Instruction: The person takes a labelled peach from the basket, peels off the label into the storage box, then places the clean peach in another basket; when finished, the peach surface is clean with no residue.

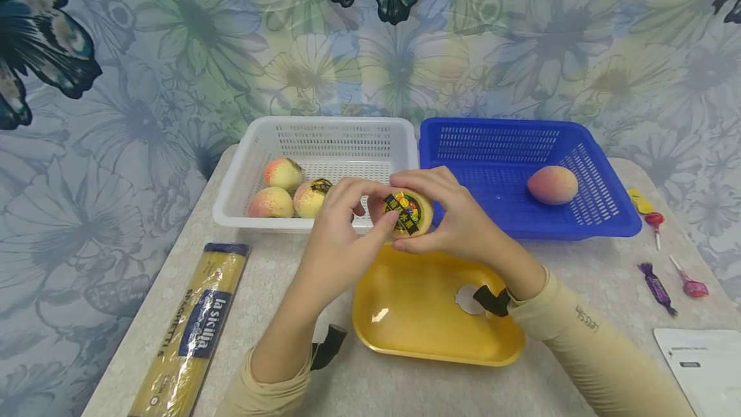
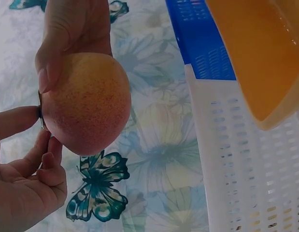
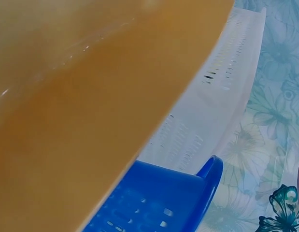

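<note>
A yellow-and-pink peach (image 1: pixel 427 212) with a round, fruit-printed label (image 1: pixel 405 210) is held up near the yellow tray (image 1: pixel 417 314) — the right hand's (image 1: pixel 463 214) fingers grip the fruit, the left hand's (image 1: pixel 344 227) pinch at the label. Three more peaches (image 1: pixel 270 203) sit in the white basket (image 1: pixel 234 176), one in the blue basket (image 1: pixel 480 182); two lollipops (image 1: pixel 695 287) lie on the tabletop (image 1: pixel 596 266). The spaghetti pack (image 1: pixel 193 333) is cut off below, and the right wrist view barely catches any fingers.
</note>
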### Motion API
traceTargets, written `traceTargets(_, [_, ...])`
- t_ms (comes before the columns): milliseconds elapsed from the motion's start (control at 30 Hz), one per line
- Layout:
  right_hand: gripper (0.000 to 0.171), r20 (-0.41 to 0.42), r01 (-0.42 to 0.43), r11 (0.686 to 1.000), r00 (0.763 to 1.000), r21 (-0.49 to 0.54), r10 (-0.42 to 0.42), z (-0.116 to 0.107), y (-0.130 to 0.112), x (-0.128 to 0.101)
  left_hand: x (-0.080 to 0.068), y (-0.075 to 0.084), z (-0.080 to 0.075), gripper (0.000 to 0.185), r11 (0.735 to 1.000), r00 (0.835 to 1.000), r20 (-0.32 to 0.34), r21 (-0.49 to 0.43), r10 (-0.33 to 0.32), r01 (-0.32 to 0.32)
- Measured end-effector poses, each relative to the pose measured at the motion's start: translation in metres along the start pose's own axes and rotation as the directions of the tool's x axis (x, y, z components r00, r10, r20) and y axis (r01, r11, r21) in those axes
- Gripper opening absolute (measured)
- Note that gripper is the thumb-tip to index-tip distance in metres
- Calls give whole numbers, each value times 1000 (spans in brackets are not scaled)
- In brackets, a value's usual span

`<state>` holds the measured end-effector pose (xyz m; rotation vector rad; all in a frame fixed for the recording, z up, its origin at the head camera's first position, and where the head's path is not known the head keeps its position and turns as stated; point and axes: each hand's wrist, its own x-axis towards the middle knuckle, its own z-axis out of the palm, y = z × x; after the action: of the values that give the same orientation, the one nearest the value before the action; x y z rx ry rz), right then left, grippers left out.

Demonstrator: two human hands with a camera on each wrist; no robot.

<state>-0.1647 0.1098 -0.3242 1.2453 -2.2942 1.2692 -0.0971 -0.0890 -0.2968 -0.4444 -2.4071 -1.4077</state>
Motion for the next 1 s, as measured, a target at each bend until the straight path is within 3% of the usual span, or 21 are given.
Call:
traceTargets(267, [79, 13, -24, 999, 1000, -24, 25, 1, 4, -3, 2, -1, 3, 20, 998, 998, -1, 21, -55, 55])
traceTargets(567, [78, 16, -29, 999, 999, -24, 29, 1, 6, -3, 3, -1, 6, 12, 995, 997, -13, -72, -71, 70])
traceTargets(800, [78, 26, -43, 998, 999, -40, 44, 0, 7, -4, 1, 1, 6, 11, 994, 996, -27, -69, -84, 82])
traceTargets(1000, [78, 27, -45, 998, 999, -48, 46, 1, 9, -5, 0, -2, 6, 10, 985, 995, 38, -142, -94, 99])
